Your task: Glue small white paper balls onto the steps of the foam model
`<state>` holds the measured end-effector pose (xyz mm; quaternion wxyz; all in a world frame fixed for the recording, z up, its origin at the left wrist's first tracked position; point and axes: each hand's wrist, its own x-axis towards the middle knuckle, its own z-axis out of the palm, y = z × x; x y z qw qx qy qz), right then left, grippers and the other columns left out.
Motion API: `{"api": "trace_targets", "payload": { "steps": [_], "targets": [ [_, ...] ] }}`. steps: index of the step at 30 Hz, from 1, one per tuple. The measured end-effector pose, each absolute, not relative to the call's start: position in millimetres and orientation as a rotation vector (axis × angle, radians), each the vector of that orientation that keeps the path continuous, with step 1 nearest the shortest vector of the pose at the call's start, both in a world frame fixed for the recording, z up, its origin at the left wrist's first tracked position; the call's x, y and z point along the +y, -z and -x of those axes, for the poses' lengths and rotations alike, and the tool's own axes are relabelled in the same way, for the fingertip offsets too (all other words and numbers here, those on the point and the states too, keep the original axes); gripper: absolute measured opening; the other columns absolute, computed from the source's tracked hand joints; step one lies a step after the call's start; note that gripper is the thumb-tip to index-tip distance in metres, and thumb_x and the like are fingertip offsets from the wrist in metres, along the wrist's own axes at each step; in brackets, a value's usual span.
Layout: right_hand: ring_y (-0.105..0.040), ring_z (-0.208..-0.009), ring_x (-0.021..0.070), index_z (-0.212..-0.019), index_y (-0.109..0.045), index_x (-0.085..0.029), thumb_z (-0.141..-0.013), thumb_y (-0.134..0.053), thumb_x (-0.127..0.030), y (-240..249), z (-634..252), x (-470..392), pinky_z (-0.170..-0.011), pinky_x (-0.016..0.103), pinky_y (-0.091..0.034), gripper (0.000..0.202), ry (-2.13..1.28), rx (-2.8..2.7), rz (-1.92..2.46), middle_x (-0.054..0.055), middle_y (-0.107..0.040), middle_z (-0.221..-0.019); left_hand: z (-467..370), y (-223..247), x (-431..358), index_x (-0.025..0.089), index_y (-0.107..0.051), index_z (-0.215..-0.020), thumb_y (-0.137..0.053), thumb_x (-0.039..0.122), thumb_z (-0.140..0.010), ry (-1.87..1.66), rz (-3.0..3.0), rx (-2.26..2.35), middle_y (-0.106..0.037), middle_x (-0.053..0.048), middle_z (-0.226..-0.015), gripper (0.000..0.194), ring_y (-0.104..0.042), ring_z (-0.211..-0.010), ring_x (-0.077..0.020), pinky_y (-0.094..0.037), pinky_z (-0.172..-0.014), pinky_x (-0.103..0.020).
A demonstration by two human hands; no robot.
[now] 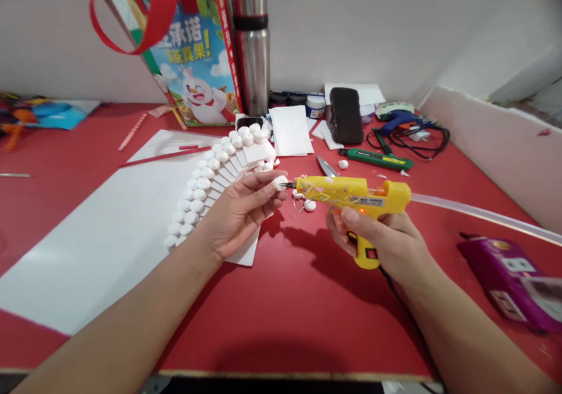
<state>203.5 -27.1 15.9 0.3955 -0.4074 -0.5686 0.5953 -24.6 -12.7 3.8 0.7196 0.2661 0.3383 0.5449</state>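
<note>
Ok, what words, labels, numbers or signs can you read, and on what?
"承诺" on the carton; character before it unclear.
"真果!" below it; character before it unclear.
Carton's red side: too blurred.
Labels on yellow glue gun, green cutter, white jar: too small.
Purple device markings: blurred.

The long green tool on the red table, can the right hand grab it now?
Probably not: the right hand is wrapped around the yellow glue gun, though the long green tool lies uncovered beyond it.

The hot-glue gun (333, 189) is showing bright yellow and the round pieces (199, 194) plain white against the red tabletop (298, 318). The utility knife (381, 160) is showing green, the thermos (257, 60) silver with a black band (250, 23).
</note>
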Motion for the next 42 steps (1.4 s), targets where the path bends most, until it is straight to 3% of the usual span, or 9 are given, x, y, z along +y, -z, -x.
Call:
{"api": "trace_targets", "payload": {
  "steps": [29, 34, 42],
  "targets": [
    [-0.047, -0.043, 0.0111, -0.065, -0.058, -0.018, -0.087, -0.071, -0.054, -16.2, -202.1, -26.5, -0.042, 0.026, -0.034, 0.045, -1.464, -1.468, 1.053, -0.001, -0.053, -0.052, 23.3, -3.0, -11.4, 0.013, -0.079, -0.094, -0.081, 0.006, -0.077, -1.258, -0.599, 0.741, -0.075, -0.002, -0.094, 0.019, -0.073, -0.080, -0.0095, -0.060, -0.078, -0.017],
    [-0.047, -0.043, 0.0103, -0.064, -0.057, -0.017, -0.088, -0.071, -0.054, -14.9, -202.4, -26.1, -0.042, 0.025, -0.034, 0.046, -1.463, -1.485, 1.059, -0.001, -0.053, -0.051, 21.8, -3.0, -12.5, 0.014, -0.079, -0.093, -0.080, 0.006, -0.079, -1.319, -0.675, 0.768, -0.076, -0.003, -0.105, 0.017, -0.072, -0.080, -0.0083, -0.060, -0.079, -0.017],
    [-0.048, -0.043, 0.0093, -0.072, -0.063, -0.016, -0.090, -0.070, -0.048, -16.6, -205.4, -26.1, -0.041, 0.025, -0.032, 0.037, -1.609, -1.367, 0.859, 0.000, -0.056, -0.063, 21.7, -0.3, -11.8, 0.017, -0.078, -0.099, -0.080, 0.013, -0.082, -1.359, -0.818, 0.804, -0.075, -0.003, -0.108, 0.018, -0.071, -0.082, -0.0087, -0.058, -0.081, -0.019]
  ]
}}
